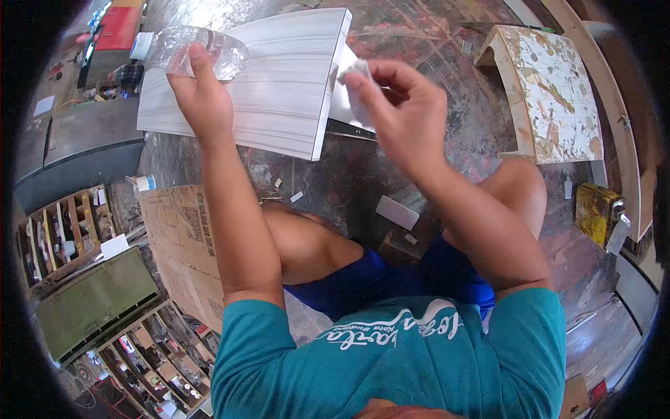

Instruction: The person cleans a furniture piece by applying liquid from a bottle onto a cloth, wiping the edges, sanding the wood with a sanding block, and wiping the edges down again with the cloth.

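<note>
My left hand (204,101) is wrapped round a clear plastic bottle (229,54) with a white cap. The bottle lies sideways, cap to the left, over a wood-grain panel (283,91) in pale grey. Between the thumb and fingers of my right hand (412,105) is a crumpled whitish cloth or tissue (359,101), slightly blurred. That hand is just right of the panel's white edge. Beneath the panel, a white surface and a dark metal strip (352,130) partly show.
Near my knees, a small white block (398,212) lies on the stained floor. A paint-spattered stool or box (555,94) stands to the right, near a yellow can (597,218). Cardboard (178,244) and wooden compartment trays (150,356) are on the left.
</note>
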`<state>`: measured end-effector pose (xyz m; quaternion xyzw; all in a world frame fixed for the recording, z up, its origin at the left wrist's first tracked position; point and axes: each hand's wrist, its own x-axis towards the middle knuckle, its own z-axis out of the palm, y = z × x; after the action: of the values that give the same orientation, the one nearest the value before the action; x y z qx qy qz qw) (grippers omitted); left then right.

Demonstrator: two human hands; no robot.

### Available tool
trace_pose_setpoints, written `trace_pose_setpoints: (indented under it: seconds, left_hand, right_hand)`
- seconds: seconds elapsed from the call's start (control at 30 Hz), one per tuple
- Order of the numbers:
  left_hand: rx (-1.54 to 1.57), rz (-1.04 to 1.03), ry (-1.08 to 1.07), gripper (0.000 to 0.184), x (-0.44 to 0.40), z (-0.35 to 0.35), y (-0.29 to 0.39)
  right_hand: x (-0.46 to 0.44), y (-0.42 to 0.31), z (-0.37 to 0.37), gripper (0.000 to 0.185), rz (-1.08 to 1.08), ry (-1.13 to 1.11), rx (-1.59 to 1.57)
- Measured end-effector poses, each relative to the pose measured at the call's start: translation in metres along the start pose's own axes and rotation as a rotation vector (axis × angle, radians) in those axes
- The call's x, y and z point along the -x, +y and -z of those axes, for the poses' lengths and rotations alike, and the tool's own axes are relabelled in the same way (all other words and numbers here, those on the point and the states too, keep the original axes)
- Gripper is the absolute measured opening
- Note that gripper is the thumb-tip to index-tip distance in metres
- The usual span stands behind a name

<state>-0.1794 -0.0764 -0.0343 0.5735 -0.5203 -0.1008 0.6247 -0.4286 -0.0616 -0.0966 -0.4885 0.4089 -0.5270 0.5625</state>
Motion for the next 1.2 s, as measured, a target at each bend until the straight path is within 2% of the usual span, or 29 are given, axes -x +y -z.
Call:
trace_pose_setpoints:
  seconds: [0.1,0.23,0.33,0.43,0.47,0.57,0.6,0.7,0.73,0.83,0.87,0.9,1.0,1.07,1.17,1.2]
  left_hand:
    - [-0.004,-0.029,-0.020,0.046,-0.003,0.002,-0.004]
    - [-0.002,-0.028,-0.017,0.045,0.001,0.001,-0.002]
    - [0.020,-0.005,-0.019,0.045,0.001,0.000,-0.001]
    - [0.046,-0.024,-0.013,0.045,-0.001,0.000,-0.004]
    - [0.052,-0.034,-0.012,0.045,-0.002,0.000,-0.005]
    - [0.004,-0.032,-0.009,0.046,-0.002,0.000,-0.002]
    - [-0.022,-0.023,-0.008,0.046,-0.001,0.000,0.000]
    - [0.012,-0.008,-0.014,0.046,-0.001,-0.002,0.000]
    - [-0.008,-0.003,-0.005,0.047,-0.001,-0.003,0.000]
    - [-0.074,0.015,0.028,0.051,0.000,-0.002,0.002]
    - [-0.091,0.027,0.042,0.052,0.001,-0.002,0.004]
    - [-0.109,0.039,0.054,0.053,0.002,-0.002,0.005]
    - [-0.215,0.050,0.060,0.056,0.003,0.000,0.007]
    - [-0.170,0.068,0.069,0.056,0.005,-0.003,0.009]
    - [-0.142,0.077,0.083,0.056,0.004,-0.006,0.010]
    - [-0.140,0.078,0.088,0.057,0.003,-0.006,0.010]
  right_hand:
    - [-0.018,-0.010,0.007,0.024,-0.034,-0.114,-0.080]
    - [-0.033,-0.001,0.003,0.024,0.148,-0.123,0.102]
    - [-0.045,-0.001,0.003,0.023,0.124,-0.098,0.018]
    - [-0.039,0.000,0.004,0.021,0.053,-0.169,0.093]
    - [-0.028,0.003,0.003,0.016,0.213,-0.149,0.193]
    - [-0.014,0.026,-0.004,0.019,0.612,-0.170,0.162]
    - [-0.017,0.019,-0.002,0.015,0.605,-0.192,0.140]
    - [-0.044,0.022,-0.008,0.012,0.313,-0.136,-0.031]
    - [-0.053,0.023,-0.014,0.012,0.337,-0.093,-0.133]
    - [-0.030,0.018,-0.011,0.014,0.486,-0.083,0.102]
    - [-0.020,0.025,-0.013,0.016,0.605,-0.133,0.028]
    - [-0.010,0.025,-0.017,0.016,0.629,-0.147,-0.032]
    - [-0.028,0.036,-0.019,0.017,0.441,-0.106,-0.125]
    - [-0.046,0.038,-0.018,0.020,0.305,-0.028,-0.124]
    - [-0.028,0.037,-0.022,0.019,0.249,-0.065,-0.187]
    - [-0.015,0.038,-0.020,0.011,0.377,-0.166,-0.190]
